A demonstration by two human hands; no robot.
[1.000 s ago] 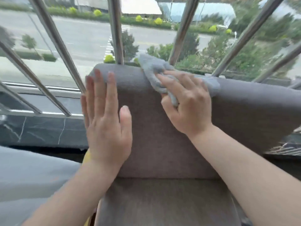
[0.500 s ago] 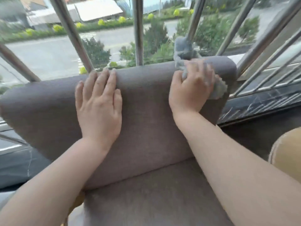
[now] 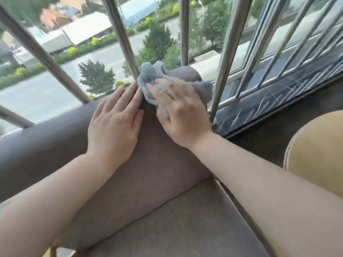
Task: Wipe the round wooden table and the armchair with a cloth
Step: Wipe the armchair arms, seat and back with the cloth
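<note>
The left hand lies flat, fingers straight, on the armchair backrest. Just right of it, the right hand presses the grey cloth onto the backrest's top edge, fingers spread, by the window bars.

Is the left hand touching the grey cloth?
Cannot tell. In the head view the left hand lies flat on the armchair; its fingertips reach the cloth edge, contact unclear.

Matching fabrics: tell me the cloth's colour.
The cloth is pale grey-blue, clearest in the head view.
</note>
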